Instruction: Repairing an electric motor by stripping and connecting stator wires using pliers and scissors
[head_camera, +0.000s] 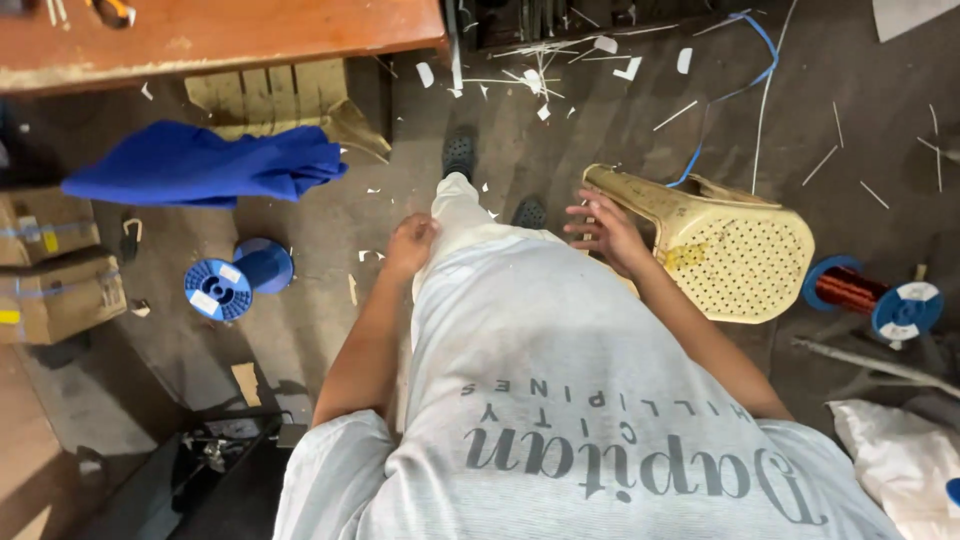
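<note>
Right fingers (590, 212) spread, reaching for tipped plastic stool (735, 250) at centre-right; left hand (410, 243) curled empty; next: grip its leg.

Two spools (238, 279) (one empty), one stool (735, 255), two boxes (60, 290)

Head camera looks steeply down, close over the person's torso.
</note>
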